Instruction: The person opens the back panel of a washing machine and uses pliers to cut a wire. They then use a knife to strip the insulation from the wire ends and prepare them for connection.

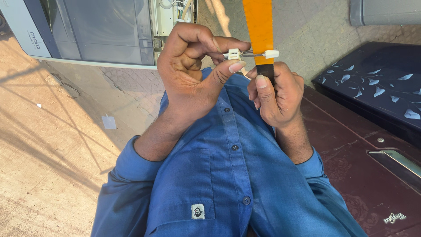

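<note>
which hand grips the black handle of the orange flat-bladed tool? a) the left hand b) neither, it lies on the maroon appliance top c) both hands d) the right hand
d, the right hand is closed around the black handle of the orange flat-bladed tool, while the left hand pinches a small white plastic connector beside the blade.
</note>
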